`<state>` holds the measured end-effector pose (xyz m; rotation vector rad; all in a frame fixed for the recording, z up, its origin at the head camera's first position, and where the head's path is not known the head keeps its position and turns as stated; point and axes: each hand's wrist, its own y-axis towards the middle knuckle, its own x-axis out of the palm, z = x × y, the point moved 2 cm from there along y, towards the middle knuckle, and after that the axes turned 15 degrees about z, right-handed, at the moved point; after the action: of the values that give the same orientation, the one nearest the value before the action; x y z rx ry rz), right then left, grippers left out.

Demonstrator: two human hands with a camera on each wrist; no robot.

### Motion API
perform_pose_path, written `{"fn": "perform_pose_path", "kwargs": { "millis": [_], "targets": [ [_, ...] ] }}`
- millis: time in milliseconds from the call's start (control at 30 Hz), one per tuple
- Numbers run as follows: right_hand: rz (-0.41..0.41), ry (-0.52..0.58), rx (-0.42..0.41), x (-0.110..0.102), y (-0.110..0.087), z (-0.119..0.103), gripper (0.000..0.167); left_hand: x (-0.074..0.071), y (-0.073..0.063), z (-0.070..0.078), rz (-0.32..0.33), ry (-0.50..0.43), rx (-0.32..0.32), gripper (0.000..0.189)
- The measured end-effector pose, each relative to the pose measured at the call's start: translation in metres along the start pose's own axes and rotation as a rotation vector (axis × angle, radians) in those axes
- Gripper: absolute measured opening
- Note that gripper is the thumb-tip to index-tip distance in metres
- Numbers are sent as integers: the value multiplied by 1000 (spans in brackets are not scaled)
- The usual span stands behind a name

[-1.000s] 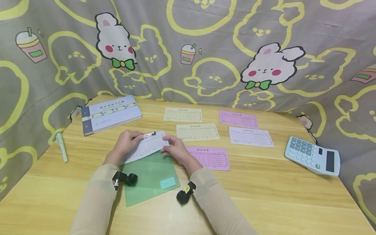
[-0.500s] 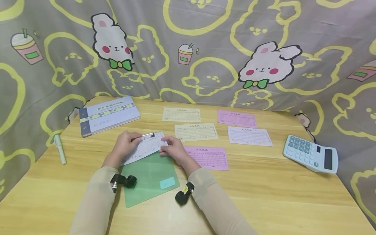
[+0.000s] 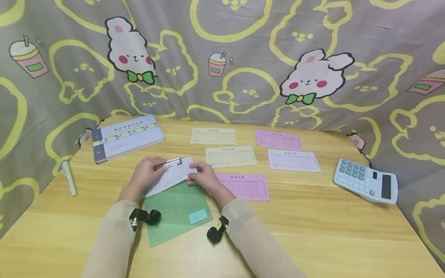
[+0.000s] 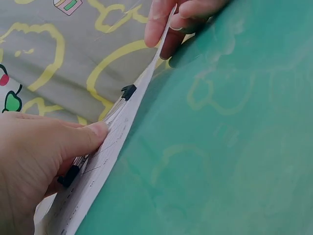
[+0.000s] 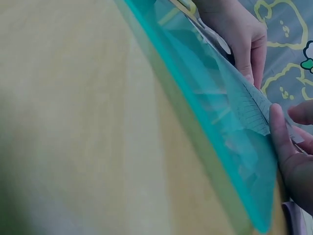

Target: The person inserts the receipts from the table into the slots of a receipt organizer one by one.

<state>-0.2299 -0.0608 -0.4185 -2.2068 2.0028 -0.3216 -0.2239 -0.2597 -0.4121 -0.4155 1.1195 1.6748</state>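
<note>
A green clipboard (image 3: pixel 177 216) with a light blue label lies on the table, its far part covered by a white printed form (image 3: pixel 170 177). My left hand (image 3: pixel 145 175) grips the metal clip (image 3: pixel 173 162) at the clipboard's top edge. In the left wrist view, the left thumb (image 4: pixel 93 137) lies over the clip with the fingers mostly hidden behind it. At the form's right end, my right hand (image 3: pixel 204 177) pinches the paper between thumb and fingers. The right wrist view shows the form (image 5: pixel 252 105) lifted off the clipboard near that hand.
Beyond the right hand lie pink forms (image 3: pixel 248 187), cream forms (image 3: pixel 231 155) and a white form (image 3: pixel 294 160). A blue ledger book (image 3: pixel 128 137) is at the back left, a pale green marker (image 3: pixel 69 178) at the left, a blue calculator (image 3: pixel 365 180) at the right. A patterned curtain (image 3: pixel 250 58) hangs behind.
Both hands keep their hold on the clip and the form. More of the metal clip shows now under the left thumb. The head view has shifted slightly.
</note>
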Motion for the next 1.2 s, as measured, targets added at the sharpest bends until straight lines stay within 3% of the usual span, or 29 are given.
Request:
{"fn": "perform_pose_path", "kwargs": {
  "millis": [333,500,667,900,1200],
  "targets": [
    [-34,21,3,-16,-9,-16,41,1,-3,-3,-24,-7,-24,34],
    [-111,-8,-112,-39,-17,-33,40,1,-4,-1,-19,4,-28,34],
    [-166,-136,-240,-70,-29,-51,39,2,-4,2,-27,13,-43,35],
    [-108,-250,-367,-129,-37,-55,36,2,-6,3,-38,21,-54,35],
    [11,-266,-414,-187,-37,-49,40,1,-6,4,-17,-9,-53,35]
  ]
}}
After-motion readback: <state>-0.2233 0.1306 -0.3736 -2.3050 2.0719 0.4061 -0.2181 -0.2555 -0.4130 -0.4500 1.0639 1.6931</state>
